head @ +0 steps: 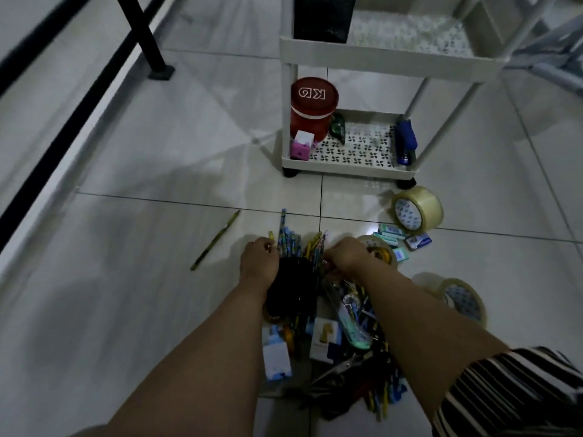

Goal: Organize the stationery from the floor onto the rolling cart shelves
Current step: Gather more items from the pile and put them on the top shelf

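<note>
A white rolling cart (347,164) stands ahead on the tiled floor. Its bottom shelf holds a red jar (312,108), a pink sharpener (302,146), a green tape dispenser (339,126) and a blue stapler (406,141). A black mesh holder (321,17) sits on the upper shelf. In front of me a black pencil cup (295,287) full of pencils (288,236) stands amid a stationery pile (350,342). My left hand (258,264) grips the cup's rim. My right hand (345,257) closes on the pencils at the cup's right side.
A loose pencil (216,239) lies to the left. Clear tape rolls (418,209) and another tape roll (463,299) lie on the right, with small staple boxes (397,236) between them. A black table leg (145,36) stands at the far left.
</note>
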